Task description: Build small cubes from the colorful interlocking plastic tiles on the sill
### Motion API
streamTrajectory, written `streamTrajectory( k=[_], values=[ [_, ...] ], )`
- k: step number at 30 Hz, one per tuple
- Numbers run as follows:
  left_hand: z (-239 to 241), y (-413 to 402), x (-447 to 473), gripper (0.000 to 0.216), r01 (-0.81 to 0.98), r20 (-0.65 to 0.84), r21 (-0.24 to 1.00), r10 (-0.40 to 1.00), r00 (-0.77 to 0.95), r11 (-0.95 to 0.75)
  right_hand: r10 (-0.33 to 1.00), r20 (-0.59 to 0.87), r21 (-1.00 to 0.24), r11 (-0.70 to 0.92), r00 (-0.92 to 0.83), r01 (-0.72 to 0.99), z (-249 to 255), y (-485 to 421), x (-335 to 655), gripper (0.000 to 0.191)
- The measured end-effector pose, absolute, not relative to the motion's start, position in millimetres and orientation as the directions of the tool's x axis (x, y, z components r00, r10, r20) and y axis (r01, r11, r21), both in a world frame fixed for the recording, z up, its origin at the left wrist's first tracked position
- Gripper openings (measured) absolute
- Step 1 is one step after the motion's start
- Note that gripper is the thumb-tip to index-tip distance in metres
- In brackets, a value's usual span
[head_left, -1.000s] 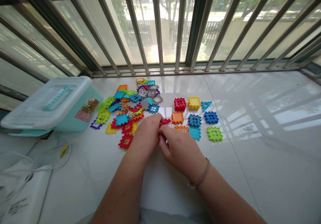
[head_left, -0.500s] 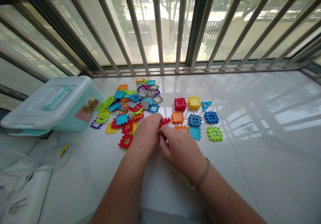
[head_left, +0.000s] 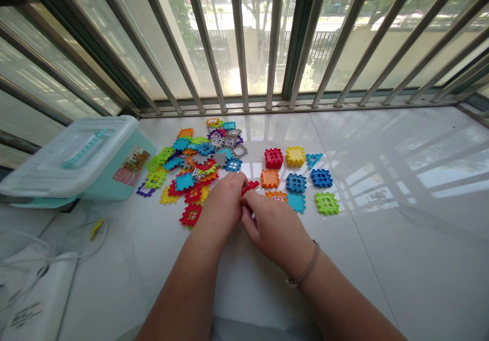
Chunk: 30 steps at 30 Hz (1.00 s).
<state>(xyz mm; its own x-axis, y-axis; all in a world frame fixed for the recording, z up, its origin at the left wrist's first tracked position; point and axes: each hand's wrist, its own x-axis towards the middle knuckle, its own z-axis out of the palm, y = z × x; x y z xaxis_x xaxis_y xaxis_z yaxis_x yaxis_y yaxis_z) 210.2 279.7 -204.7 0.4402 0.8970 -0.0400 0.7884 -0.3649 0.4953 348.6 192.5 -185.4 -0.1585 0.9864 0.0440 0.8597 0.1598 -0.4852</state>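
My left hand (head_left: pixel 226 198) and my right hand (head_left: pixel 269 219) meet, fingers closed, around a red interlocking building piece (head_left: pixel 250 185). Only its upper edge shows; the fingers cover the rest. Beyond and right of the hands lie stacks of toothed square pieces: a red stack (head_left: pixel 274 157), a yellow stack (head_left: pixel 295 156), an orange piece (head_left: pixel 270 178) and two blue stacks, one being the dark blue stack (head_left: pixel 321 178). A light blue triangle (head_left: pixel 314 160) and a lime green piece (head_left: pixel 326 203) lie at the right. Near my right hand is a flat cyan piece (head_left: pixel 297 203).
A heap of mixed coloured pieces (head_left: pixel 191 160) spreads left of my hands. Farther left stands a lidded turquoise storage box (head_left: pixel 130 170). A white power strip (head_left: pixel 46 290) and cables lie at lower left. Metal bars (head_left: pixel 239 46) line the window behind the tiled floor (head_left: pixel 412 259).
The whole view has shifted very slightly. Both hands keep the same grip on the red piece, and the other pieces stay where they were.
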Motion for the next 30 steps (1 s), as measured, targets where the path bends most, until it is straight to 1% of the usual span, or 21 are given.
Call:
streamTrajectory(
  k=[13,19,30],
  values=[
    [-201.9,281.3,210.2,0.016,0.792,-0.055,0.455,0.875,0.481,-0.407,0.987,0.01,-0.461,0.146,-0.159,0.876,-181.3,191.8,348.4,0.01],
    [-199.9,279.4,210.6,0.017,0.778,-0.042,0.466,0.868,0.494,-0.42,0.987,0.023,-0.439,0.154,-0.161,0.885,-181.6,191.7,348.4,0.012],
    [-202.7,281.7,209.2,0.015,0.78,-0.058,0.462,0.863,0.502,-0.423,0.986,0.004,-0.431,0.151,-0.166,0.889,-179.9,192.5,347.2,0.011]
  ],
)
